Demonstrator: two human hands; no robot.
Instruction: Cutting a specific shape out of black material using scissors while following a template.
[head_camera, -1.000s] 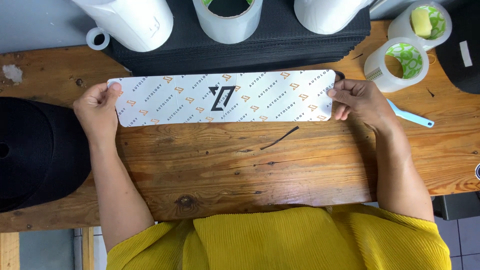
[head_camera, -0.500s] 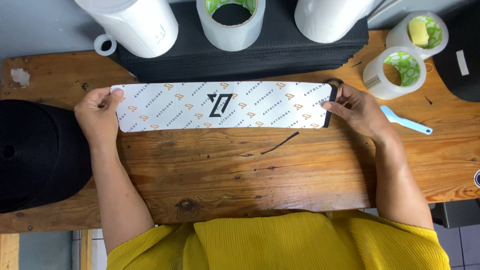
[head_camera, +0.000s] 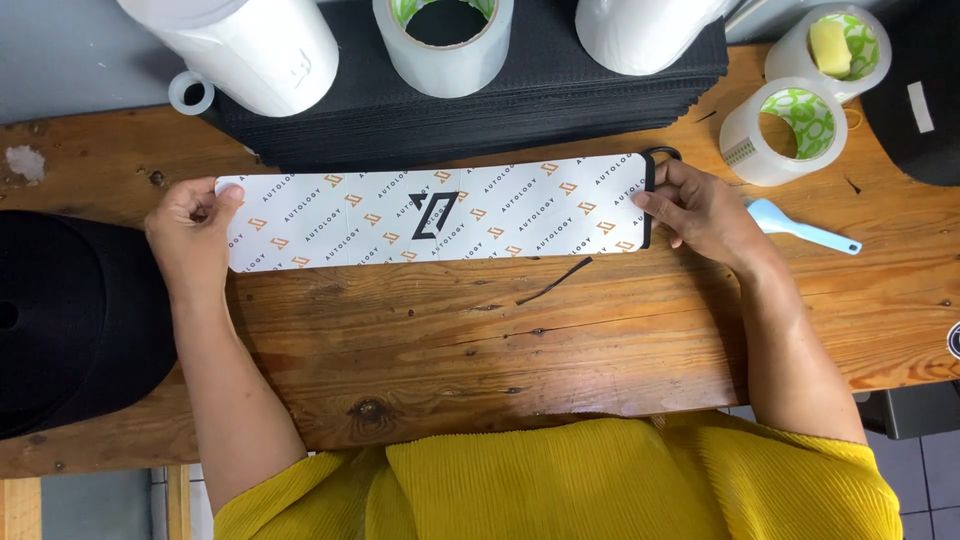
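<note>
A long white printed card sleeve (head_camera: 430, 213) is held flat on the wooden table (head_camera: 500, 340), pinched at its ends by the left hand (head_camera: 190, 235) and right hand (head_camera: 700, 210). A black strip (head_camera: 649, 200) is being aligned at the right end; steady pressure seems needed there.

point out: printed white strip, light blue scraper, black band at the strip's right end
printed white strip (head_camera: 440, 212), head view, centre of its face.
light blue scraper (head_camera: 800, 229), head view, on its handle.
black band (head_camera: 648, 200), head view, the stretch across the strip's right end.
</note>
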